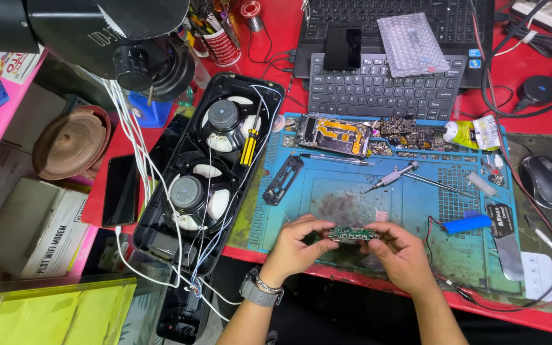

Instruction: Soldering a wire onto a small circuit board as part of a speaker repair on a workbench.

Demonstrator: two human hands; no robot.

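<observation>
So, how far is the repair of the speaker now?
Done: the speaker lies opened, both drivers and wires exposed. In hand: both hands, left and right, hold a small green board over the blue mat. Left: the board is not back inside and the case is open.

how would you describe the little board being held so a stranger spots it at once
Start at the blue work mat on the red table. At its near edge, the left hand and right hand pinch a small green circuit board between them. It alone is off the mat.
</observation>
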